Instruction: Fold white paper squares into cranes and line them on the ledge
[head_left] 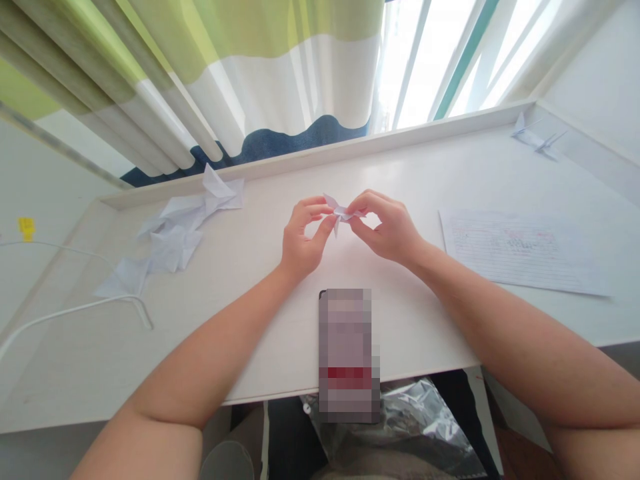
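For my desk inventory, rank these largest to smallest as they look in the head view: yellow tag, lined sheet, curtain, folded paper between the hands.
1. Curtain
2. Lined sheet
3. Folded paper, partly hidden by fingers
4. Yellow tag

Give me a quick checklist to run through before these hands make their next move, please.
1. Right hand pinching the white origami piece: ok.
2. Left hand gripping it too: cannot tell; fingertips are at the paper, but a firm pinch isn't clear.
3. Smartphone wholly within the tabletop: not ok; its near end shows past the front edge.
4. Lined sheet apart from both hands: ok, off to the right.
5. Folded papers on the left apart from both hands: ok.
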Demonstrator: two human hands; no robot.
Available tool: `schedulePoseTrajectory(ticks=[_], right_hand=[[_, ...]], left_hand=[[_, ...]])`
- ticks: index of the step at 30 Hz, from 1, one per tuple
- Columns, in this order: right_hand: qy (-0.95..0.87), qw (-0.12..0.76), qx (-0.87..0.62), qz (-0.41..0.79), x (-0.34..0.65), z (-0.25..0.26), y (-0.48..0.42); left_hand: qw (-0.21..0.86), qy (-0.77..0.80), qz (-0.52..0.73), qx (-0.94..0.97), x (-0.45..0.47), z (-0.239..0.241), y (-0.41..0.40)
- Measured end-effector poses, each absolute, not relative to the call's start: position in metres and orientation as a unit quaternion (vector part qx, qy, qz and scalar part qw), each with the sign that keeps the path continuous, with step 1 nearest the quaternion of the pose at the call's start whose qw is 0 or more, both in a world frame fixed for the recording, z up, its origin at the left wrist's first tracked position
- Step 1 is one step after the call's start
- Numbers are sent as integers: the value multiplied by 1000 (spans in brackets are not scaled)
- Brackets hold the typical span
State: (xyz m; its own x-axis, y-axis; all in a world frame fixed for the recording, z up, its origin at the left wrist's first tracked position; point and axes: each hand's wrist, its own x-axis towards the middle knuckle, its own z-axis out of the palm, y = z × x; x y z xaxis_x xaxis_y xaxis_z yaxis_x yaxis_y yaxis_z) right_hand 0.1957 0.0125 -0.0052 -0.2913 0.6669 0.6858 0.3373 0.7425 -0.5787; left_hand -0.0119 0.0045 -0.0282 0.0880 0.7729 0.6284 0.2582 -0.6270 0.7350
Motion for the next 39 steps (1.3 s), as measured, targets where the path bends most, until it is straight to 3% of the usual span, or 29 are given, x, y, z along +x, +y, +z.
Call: schedulePoseTrajectory(ticks=[8, 16, 30, 39], right_hand=[[-752, 513, -357, 209, 193, -3, 11], [-677, 531, -372, 349, 182, -7, 5], [-734, 503, -370, 266, 191, -3, 9], [-722, 507, -358, 306, 188, -10, 11]], left_hand=[[259, 369, 588, 672, -10, -29, 6], [325, 312, 579, 679, -7, -37, 7], [270, 334, 601, 674, -5, -31, 4], [267, 378, 581, 669, -8, -29, 4]])
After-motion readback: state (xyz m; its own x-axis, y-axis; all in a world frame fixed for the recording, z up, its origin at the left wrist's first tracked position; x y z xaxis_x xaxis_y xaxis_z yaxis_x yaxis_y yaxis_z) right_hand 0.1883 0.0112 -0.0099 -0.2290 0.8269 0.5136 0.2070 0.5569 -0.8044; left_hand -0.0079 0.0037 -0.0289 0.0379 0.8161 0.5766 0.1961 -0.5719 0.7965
